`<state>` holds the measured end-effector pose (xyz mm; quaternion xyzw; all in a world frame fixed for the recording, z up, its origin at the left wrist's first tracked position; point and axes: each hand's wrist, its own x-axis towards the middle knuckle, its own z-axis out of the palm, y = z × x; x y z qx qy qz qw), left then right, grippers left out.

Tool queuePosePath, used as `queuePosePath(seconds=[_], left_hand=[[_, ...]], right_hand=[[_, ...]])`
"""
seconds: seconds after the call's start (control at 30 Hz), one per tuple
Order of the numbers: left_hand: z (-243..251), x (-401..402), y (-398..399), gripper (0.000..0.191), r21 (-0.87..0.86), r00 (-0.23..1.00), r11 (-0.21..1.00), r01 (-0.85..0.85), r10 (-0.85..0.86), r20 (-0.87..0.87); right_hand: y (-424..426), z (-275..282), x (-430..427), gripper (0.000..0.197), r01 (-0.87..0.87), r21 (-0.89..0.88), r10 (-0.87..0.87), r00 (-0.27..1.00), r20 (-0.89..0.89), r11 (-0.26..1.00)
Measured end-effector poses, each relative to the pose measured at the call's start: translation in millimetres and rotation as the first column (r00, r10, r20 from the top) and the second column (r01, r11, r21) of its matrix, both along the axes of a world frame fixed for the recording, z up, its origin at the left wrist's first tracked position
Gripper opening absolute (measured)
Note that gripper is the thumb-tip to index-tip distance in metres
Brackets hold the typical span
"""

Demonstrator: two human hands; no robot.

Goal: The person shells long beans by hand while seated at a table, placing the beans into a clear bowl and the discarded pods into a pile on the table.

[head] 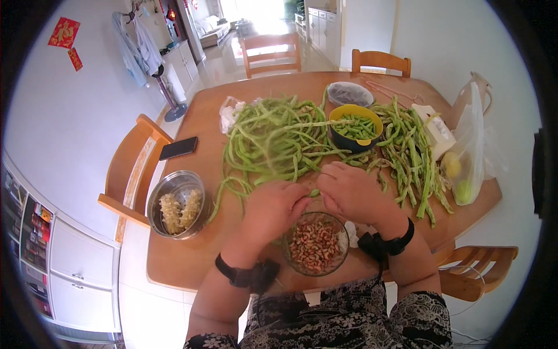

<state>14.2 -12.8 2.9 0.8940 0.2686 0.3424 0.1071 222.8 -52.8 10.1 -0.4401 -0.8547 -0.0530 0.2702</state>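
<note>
Both my hands meet over the front middle of the wooden table. A short piece of green bean pod (314, 193) is pinched between the fingertips of my left hand (277, 203) and my right hand (348, 189). Just below them stands a glass bowl (317, 274) holding many reddish-brown shelled beans (314, 244). Beyond my left hand lies a large tangled pile of pale green long beans (270, 144), partly blurred. Beyond my right hand is a heap of greener, browner-spotted pods (407, 157). Between these stands a dark bowl with a yellow rim (354, 146), filled with cut green bean pieces (355, 125).
At the left, a steel strainer pot (183, 176) holds corn cobs (190, 209), near a black phone (178, 148). A lidded oval container (350, 94) stands at the back. On the right are a white box (433, 126), a plastic bag (476, 144) and a pitcher (488, 87). Wooden chairs (270, 54) surround the table.
</note>
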Motion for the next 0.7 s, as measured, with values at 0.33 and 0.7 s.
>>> queuePosePath(seconds=[0.33, 0.7], left_hand=[[-2.0, -0.8, 0.7, 0.017, -0.126, 0.982, 0.988, 0.089, -0.066, 0.176], [0.1, 4.1, -7.3, 0.047, -0.371, 0.986, 0.928, 0.037, 0.026, 0.163]], right_hand=[[4.2, -11.5, -2.5, 0.010, -0.082, 0.104, 0.113, 0.929, -0.353, 0.991], [-0.7, 0.3, 1.5, 0.023, -0.190, -0.300, 0.028, 0.882, -0.471, 0.935]])
